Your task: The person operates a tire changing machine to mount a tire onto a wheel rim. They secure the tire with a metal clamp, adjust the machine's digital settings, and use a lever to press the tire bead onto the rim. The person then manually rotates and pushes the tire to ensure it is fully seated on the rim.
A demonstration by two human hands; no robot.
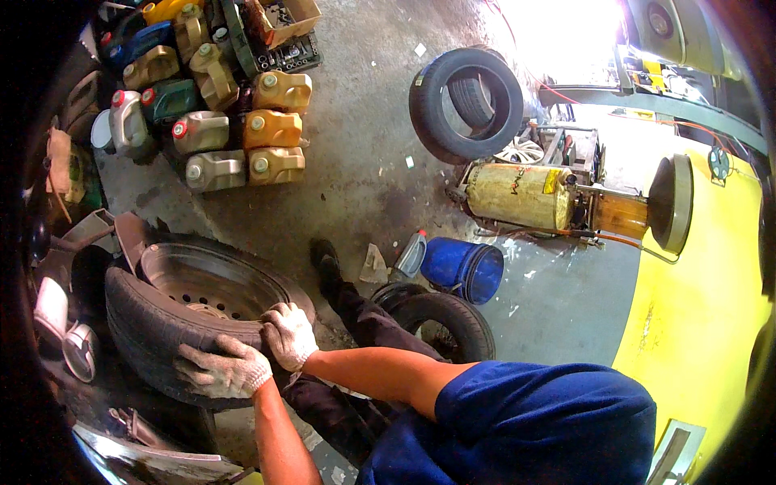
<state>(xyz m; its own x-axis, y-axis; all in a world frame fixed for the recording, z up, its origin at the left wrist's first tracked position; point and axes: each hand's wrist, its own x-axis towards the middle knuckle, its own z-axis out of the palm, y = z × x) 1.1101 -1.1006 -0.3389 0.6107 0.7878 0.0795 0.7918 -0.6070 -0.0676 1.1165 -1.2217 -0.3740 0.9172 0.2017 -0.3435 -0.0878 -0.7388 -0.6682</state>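
Note:
A black tyre (153,327) sits tilted around a dark steel rim (267,279) with round holes, at the left. My left hand (222,368), in a whitish knitted work glove, lies on the tyre's outer side with its fingers spread. Just to the right of it, my gloved right hand (289,335) bends its fingers over the near edge of the tyre, close to the rim. The fingertips of the right hand are partly hidden. What supports the wheel from below is mostly out of sight.
Several oil jugs (275,128) stand at the far left, near a socket set (289,56). A blue bucket (461,265) lies by a loose tyre (465,319). Farther off are another tyre (422,101) and a yellowish cylinder machine (517,196). A white tub (52,303) is beside the wheel.

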